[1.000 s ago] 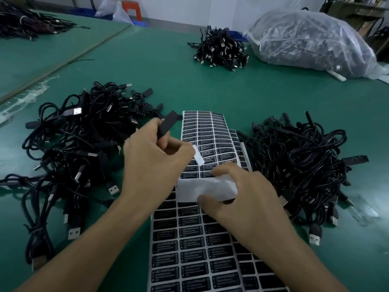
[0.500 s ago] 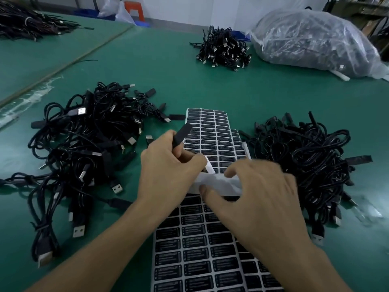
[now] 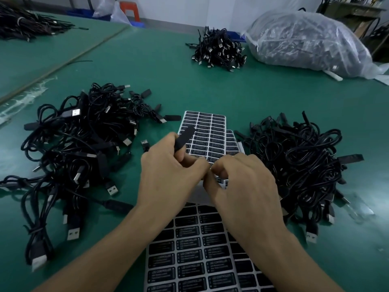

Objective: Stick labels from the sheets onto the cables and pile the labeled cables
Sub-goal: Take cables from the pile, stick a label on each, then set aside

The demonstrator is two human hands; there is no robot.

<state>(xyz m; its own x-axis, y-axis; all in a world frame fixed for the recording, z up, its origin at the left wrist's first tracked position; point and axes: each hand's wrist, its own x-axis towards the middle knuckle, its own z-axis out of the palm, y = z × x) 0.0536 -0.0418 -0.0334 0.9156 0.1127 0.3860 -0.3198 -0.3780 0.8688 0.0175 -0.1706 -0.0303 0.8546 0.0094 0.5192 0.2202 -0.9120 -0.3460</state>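
Matt green surface (image 3: 210, 85), glossy paper label sheets (image 3: 189, 260), smooth black plastic cables (image 3: 80, 144) with shiny metal plugs, and a crinkled clear plastic bag (image 3: 305, 39).

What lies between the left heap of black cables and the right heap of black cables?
In the head view: white sheets of black rectangular labels on the green table, under the left hand, gripping a black cable piece, and the right hand.

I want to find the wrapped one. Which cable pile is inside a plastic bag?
The far right pile, in a clear bag. The other piles lie bare on the table.
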